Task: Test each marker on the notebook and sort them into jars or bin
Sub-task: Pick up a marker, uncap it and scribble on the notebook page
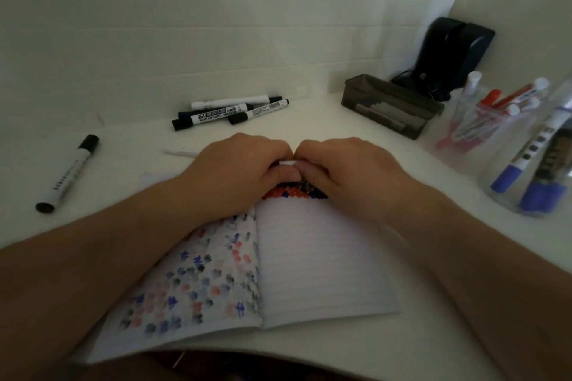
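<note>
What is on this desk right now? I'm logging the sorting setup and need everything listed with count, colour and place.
Notebook: one, white lined, open at centre; left page covered in red, blue and black test marks.
Marker pile: about four, white with black caps, far centre.
Lone marker: one, white with black caps, far left.
Red-marker jar: one, clear, right.
Blue-marker jar: one, clear, right edge.
Bin: one, dark translucent, far right.
Black device: one, right corner.
Held marker: one, white barrel showing, between both hands.
Left hand: grips the marker, above the notebook.
Right hand: grips the same marker.
</note>
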